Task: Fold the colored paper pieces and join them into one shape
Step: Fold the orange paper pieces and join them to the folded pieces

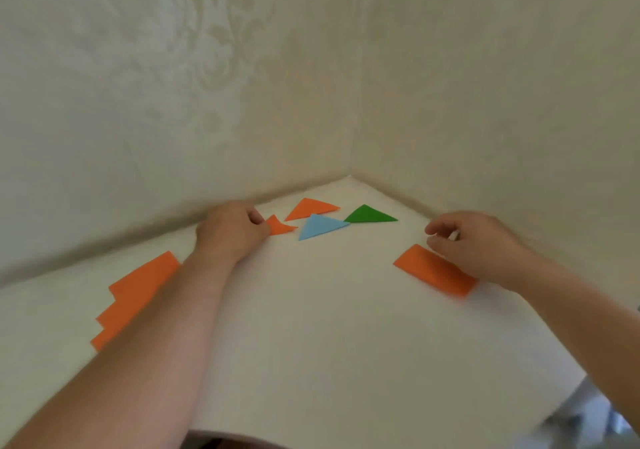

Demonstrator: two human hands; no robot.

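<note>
Now left hand (231,228) pinches small orange piece (280,226); right hand (474,240) hovers empty.

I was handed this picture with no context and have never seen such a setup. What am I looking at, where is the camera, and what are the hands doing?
There is no machine here: a person wears a camera on the head, so this single view looks forward and down along their own bare arms. They work on a white table pushed into a corner of a room with patterned wallpaper.

Near the corner lie folded paper triangles: an orange triangle, a light blue triangle and a green triangle. The left hand pinches a small orange folded piece with its fingers. The right hand hovers with loosely curled fingers over an orange folded strip; it seems to hold nothing. Beside the left forearm lie stacked orange paper sheets, not yet folded.
</note>
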